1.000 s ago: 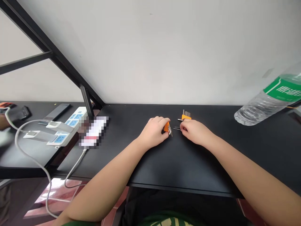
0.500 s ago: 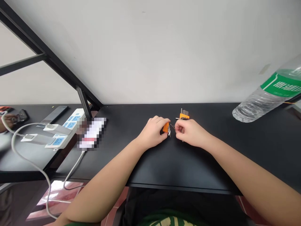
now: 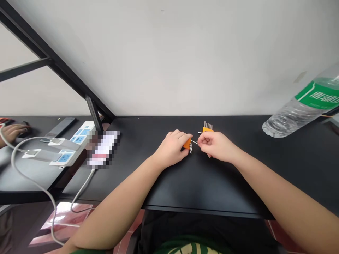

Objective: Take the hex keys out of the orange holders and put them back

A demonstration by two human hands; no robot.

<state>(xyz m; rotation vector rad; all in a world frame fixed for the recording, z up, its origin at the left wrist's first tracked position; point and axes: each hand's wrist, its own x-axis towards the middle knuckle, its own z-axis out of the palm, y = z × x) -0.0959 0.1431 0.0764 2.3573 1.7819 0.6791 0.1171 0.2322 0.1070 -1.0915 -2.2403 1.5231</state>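
Note:
My left hand [image 3: 174, 149] is closed round an orange hex key holder [image 3: 187, 144], gripping it between thumb and fingers just above the black desk. Several metal key ends [image 3: 191, 148] stick out of its right side. In a pinch, my right hand [image 3: 215, 145] holds a thin hex key [image 3: 195, 142], whose far end reaches the holder; whether it sits in a slot I cannot tell. Just behind my right hand lies a second orange hex key holder [image 3: 208, 129] with several keys standing out of it, its near part hidden by the hand.
A water bottle [image 3: 299, 109] with a green label stands at the right. To the left are a phone [image 3: 104, 148] on a cable, a white power strip [image 3: 76, 141] with plugs, and a black metal frame [image 3: 94, 113]. Another person's hand [image 3: 13, 133] rests at far left.
My right hand has shifted slightly right and turned, and the thin hex key now lies straighter toward the holder. My left hand stays put. The other person's hand has come further into view.

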